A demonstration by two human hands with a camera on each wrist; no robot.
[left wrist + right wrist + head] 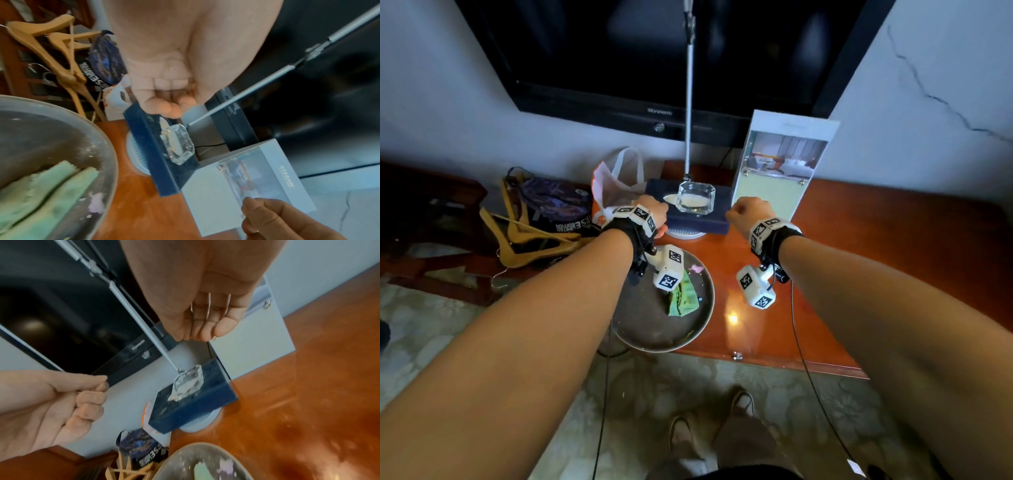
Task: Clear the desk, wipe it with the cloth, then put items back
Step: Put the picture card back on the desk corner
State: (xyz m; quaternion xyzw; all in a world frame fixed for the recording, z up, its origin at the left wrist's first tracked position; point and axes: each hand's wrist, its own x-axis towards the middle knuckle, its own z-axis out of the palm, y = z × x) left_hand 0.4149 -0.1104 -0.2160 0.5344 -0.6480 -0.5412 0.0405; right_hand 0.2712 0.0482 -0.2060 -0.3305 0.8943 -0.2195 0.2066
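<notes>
Both hands curled, holding nothing: left hand (654, 209) and right hand (751, 209) flank the blue box (690, 214); long axis runs between them, left nearer.

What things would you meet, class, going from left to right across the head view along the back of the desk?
Hangers → dark bag → plastic bag → glass ashtray on the blue box → white sign.
</notes>
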